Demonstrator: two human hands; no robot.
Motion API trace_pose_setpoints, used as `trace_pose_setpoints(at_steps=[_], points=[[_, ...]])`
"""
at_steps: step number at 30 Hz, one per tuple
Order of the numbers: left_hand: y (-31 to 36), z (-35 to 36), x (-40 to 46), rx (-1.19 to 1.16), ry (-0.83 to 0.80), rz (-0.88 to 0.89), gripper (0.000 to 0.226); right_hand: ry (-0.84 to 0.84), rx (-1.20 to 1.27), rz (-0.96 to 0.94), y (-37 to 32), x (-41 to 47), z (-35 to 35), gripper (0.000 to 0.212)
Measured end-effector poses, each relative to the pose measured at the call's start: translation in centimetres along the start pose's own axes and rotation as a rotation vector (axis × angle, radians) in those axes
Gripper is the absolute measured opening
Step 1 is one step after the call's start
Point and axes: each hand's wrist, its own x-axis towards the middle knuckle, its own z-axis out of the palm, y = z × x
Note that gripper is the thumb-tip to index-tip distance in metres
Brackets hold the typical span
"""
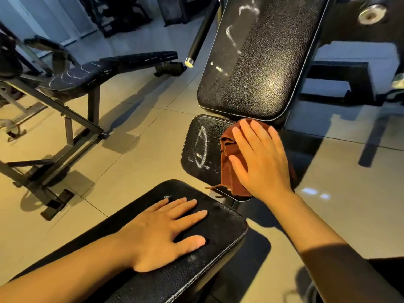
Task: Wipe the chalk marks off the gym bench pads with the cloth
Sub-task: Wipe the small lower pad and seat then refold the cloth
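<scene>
Tiled gym floor (135, 162) runs under a second bench (87, 77) at far left, chalk-streaked. Nearer, the left hand (166, 232) lies flat, fingers spread, on the near pad (196, 270). On the small pad (196, 136), chalk (201, 147) shows beside the cloth (229, 171), pressed under the flat right hand (260, 158). Above, the back pad (262, 68) bears chalk too.

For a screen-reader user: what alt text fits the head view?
Right hand presses a brown cloth onto a small black bench pad still bearing chalk marks. Left hand rests flat on the nearer pad; the backrest is chalked too.
</scene>
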Motion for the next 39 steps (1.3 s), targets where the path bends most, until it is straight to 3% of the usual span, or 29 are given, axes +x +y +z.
trace_pose_setpoints(at_steps=[4, 7, 10, 13, 15, 18, 26, 29, 33, 36, 39], points=[[0.0, 0.1, 0.0, -0.001, 0.014, 0.006, 0.079, 0.107, 0.378, 0.352, -2.4, -4.1, 1.8, 0.066], [-0.2, 0.3, 0.2, 0.014, 0.013, 0.001, 0.075, 0.075, 0.702, 0.531, -4.6, -6.1, 1.7, 0.078], [-0.4, 0.5, 0.2, 0.026, 0.011, 0.01, 0.08, -0.083, 0.99, 0.766, -6.1, -7.5, -0.2, 0.082], [-0.3, 0.5, 0.2, 0.019, 0.006, 0.011, 0.084, -0.283, 1.07, 0.915, -7.8, -9.6, -1.1, 0.071], [-0.1, 0.2, 0.2, 0.024, -0.005, 0.01, 0.083, -0.248, 1.037, 0.878, -8.2, -9.9, -1.0, 0.068], [0.3, -0.1, 0.1, 0.011, -0.015, 0.004, 0.082, -0.056, 0.997, 0.783, -7.9, -8.6, -0.6, 0.073], [0.2, -0.1, 0.1, -0.008, -0.033, -0.011, 0.076, 0.241, 1.002, 0.757, -3.2, -3.4, 1.1, 0.058], [0.3, -0.2, 0.2, 0.026, -0.042, -0.018, 0.076, 0.254, 0.899, 0.673, -5.2, -5.4, 1.7, 0.066], [0.4, -0.2, 0.1, -0.002, -0.033, -0.014, 0.076, 0.187, 0.562, 0.475, -4.5, -7.1, 2.7, 0.065], [0.2, -0.1, 0.1, -0.021, -0.02, -0.012, 0.073, 0.157, 0.426, 0.338, -2.4, -5.1, 2.0, 0.059], [0.0, -0.1, 0.2, -0.002, -0.011, -0.003, 0.074, 0.103, 0.134, 0.198, -0.6, -1.0, 1.2, 0.058]])
